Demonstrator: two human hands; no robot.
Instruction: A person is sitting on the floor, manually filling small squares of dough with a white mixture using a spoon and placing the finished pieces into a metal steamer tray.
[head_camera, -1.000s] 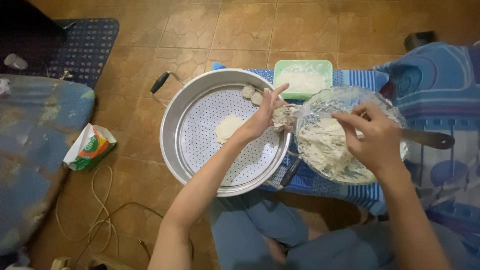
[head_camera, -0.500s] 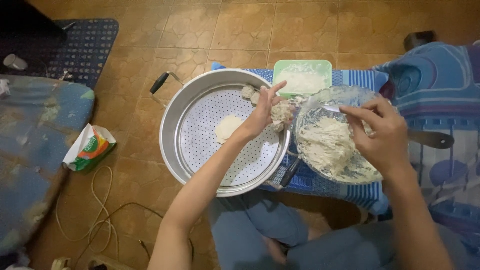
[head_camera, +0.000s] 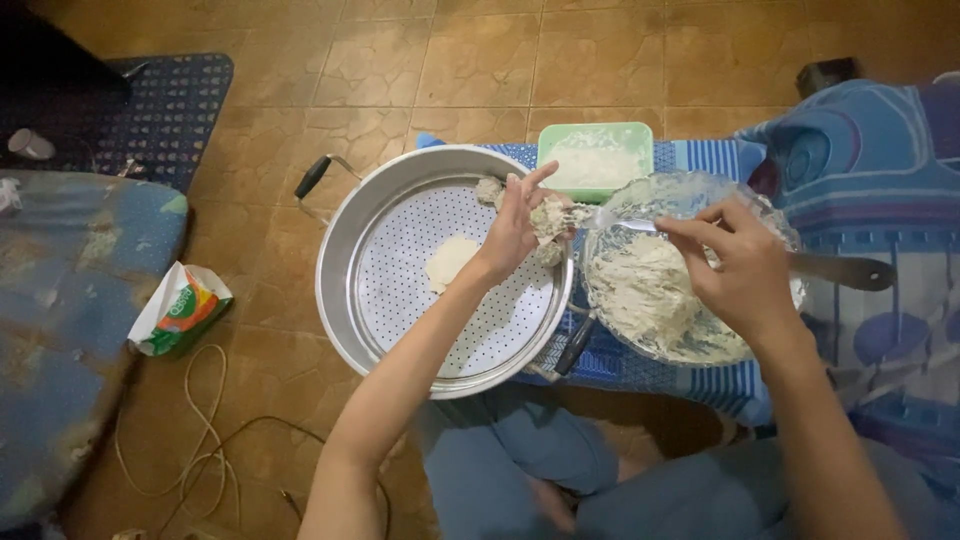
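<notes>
Left hand (head_camera: 515, 225) cupped around a dough lump (head_camera: 548, 218), over the steamer tray's (head_camera: 400, 330) right rim. Right hand (head_camera: 745, 265) pinches a spoon (head_camera: 625, 218), tip touching the lump; spoon lies left-right from the glass bowl (head_camera: 770, 215).

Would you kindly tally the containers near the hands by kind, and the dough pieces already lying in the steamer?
Round metal steamer pan: 1
Clear glass bowl of dough: 1
Green rectangular tub: 1
Dough pieces in the steamer: 2, a flat one and a lump by the far rim
Total: 5
</notes>
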